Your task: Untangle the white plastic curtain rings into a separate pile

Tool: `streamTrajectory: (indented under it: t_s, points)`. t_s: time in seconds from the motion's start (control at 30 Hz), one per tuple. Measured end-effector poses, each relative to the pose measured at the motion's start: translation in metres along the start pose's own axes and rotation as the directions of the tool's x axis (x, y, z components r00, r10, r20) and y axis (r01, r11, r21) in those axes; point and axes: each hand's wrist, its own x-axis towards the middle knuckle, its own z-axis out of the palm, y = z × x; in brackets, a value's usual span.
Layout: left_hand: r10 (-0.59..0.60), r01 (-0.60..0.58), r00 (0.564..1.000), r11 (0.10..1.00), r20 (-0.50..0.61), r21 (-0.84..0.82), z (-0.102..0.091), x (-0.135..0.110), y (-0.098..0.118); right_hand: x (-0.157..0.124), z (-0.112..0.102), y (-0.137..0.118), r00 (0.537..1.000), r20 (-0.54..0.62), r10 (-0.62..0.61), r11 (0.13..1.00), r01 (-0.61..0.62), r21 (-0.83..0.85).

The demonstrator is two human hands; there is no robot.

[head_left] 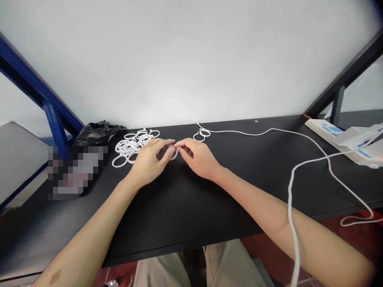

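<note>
My left hand and my right hand meet at the middle of the black table. Between their fingertips is one thin white plastic ring, like a shower curtain ring. Thumb and fingers of each hand pinch it, and the fingers cover its upper part. Just left of my left hand lies a loose pile of similar white rings, several with small knobs at the joint. Beyond my right hand, two more rings lie together near the wall.
A crumpled black plastic bag and a blurred-out item are at the left. A white cable runs along the table and hangs across my right forearm. White boxes or papers lie far right. Blue metal braces flank the left side.
</note>
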Motion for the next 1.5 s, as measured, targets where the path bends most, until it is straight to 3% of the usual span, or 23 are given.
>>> streamTrajectory:
  t_s: [0.13, 0.33, 0.53, 0.77, 0.87, 0.97, 1.03, 1.13, 1.27, 1.5]
  points:
    - [0.087, -0.087, 0.995, 0.996, 0.045, 0.006, 0.002, -0.002, -0.003, 0.001, 0.001, 0.003, 1.000, -0.016, 0.008, 1.000, -0.008, 0.028]
    - [0.085, -0.090, 0.994, 0.992, 0.062, 0.084, 0.004, -0.002, -0.014, 0.002, -0.001, 0.002, 1.000, 0.009, 0.007, 0.999, -0.008, 0.051]
    - [0.157, -0.165, 0.984, 0.983, 0.087, 0.087, 0.004, -0.001, -0.021, 0.005, -0.007, 0.000, 0.996, 0.071, 0.046, 0.993, -0.053, 0.101]
    - [0.134, -0.138, 0.990, 0.985, 0.044, 0.107, 0.003, -0.002, -0.021, 0.003, -0.002, 0.004, 0.990, 0.116, 0.084, 0.988, -0.098, 0.122]
    - [0.093, -0.074, 0.993, 0.971, -0.072, 0.227, 0.000, 0.001, -0.024, 0.005, -0.006, 0.015, 0.990, 0.064, 0.125, 0.988, -0.118, -0.101]
    - [-0.045, 0.121, 0.978, 0.916, -0.202, 0.383, -0.006, 0.003, -0.031, 0.008, -0.016, 0.031, 0.963, -0.103, 0.250, 0.849, -0.269, -0.455]
    - [-0.156, 0.256, 0.955, 0.862, -0.251, 0.437, -0.011, 0.003, -0.036, 0.009, -0.024, 0.042, 0.914, -0.187, 0.360, 0.733, -0.401, -0.549]
    - [-0.230, 0.329, 0.939, 0.823, -0.257, 0.463, -0.013, 0.002, -0.040, 0.010, -0.029, 0.052, 0.899, -0.199, 0.389, 0.671, -0.425, -0.608]
    - [-0.166, 0.257, 0.958, 0.857, -0.234, 0.446, -0.007, 0.001, -0.035, 0.009, -0.027, 0.050, 0.909, -0.173, 0.379, 0.680, -0.400, -0.614]
    - [-0.030, 0.077, 0.990, 0.935, -0.139, 0.347, 0.001, 0.002, -0.031, 0.009, -0.023, 0.039, 0.924, -0.124, 0.360, 0.787, -0.373, -0.491]
